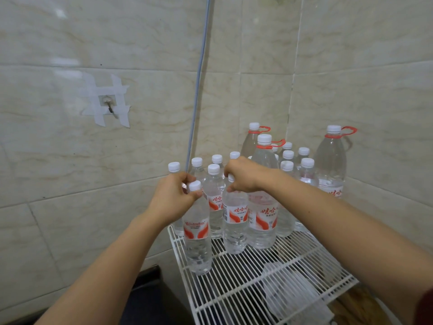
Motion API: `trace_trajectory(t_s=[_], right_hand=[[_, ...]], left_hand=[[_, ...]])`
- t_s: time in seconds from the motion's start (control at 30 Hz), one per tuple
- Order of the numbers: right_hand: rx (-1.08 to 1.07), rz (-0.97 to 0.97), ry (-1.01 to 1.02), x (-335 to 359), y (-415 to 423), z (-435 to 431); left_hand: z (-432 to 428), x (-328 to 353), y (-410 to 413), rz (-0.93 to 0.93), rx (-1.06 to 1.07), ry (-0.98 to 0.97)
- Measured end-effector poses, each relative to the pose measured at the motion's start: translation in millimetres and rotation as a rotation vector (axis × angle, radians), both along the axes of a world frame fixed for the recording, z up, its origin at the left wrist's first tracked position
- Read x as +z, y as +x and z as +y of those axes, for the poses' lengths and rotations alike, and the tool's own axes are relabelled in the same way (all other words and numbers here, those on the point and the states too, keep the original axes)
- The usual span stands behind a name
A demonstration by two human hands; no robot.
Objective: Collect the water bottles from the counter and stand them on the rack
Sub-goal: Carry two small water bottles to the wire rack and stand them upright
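Rack [236, 289]: white wire shelf in a tiled corner.
Left grip [173, 198]: clamped round the neck of the near-left bottle [198, 242], which stands upright at the rack's left edge.
Right grip [246, 177]: clamped over the cap of the middle bottle [235, 228], which stands upright just to the right.
Far bottles [307, 171]: upright, clustered behind.

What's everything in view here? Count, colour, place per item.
small bottles: about a dozen, exact count hidden; clear, white caps, red labels; standing on the rack.
big bottles: three; clear, white caps, red carry handles; back of the rack.
rack: one; white wire; in the tiled corner.
hook: one; metal; taped to the left wall.
pipe: one; grey; running down the wall.
left grip: bare hand; holds the neck of the front left bottle.
right grip: bare hand; holds the top of the front middle bottle.
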State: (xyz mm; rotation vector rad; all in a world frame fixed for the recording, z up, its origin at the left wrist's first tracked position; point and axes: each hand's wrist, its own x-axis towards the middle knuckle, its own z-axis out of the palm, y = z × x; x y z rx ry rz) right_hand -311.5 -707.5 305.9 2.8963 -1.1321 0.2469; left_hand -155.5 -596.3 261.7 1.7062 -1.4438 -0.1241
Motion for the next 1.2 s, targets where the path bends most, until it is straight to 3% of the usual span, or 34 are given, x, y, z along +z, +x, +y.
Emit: trace_trajectory(t_s=[0.2, 0.4, 0.57, 0.83, 1.2], right_hand=[[0.010, -0.066, 0.018, -5.5, -1.9, -1.5], [0.026, -0.106, 0.036, -7.8, -5.1, -1.9], [0.030, -0.114, 0.050, -7.7, -5.7, -2.1], [0.022, -0.128, 0.027, -10.0, -10.1, 1.0], [0.012, -0.204, 0.038, -8.5, -15.6, -3.1]], left_hand=[[-0.9, 8.3, 13.0, 0.120, -0.233, 0.156], [3.1, 9.0, -3.1, -0.110, 0.041, 0.045], [5.5, 18.2, -6.6, 0.045, -0.220, 0.148], [-6.4, 9.2, -25.3, -0.075, -0.002, 0.113], [-34.0, 1.1, -36.0, 0.091, -0.004, -0.027]])
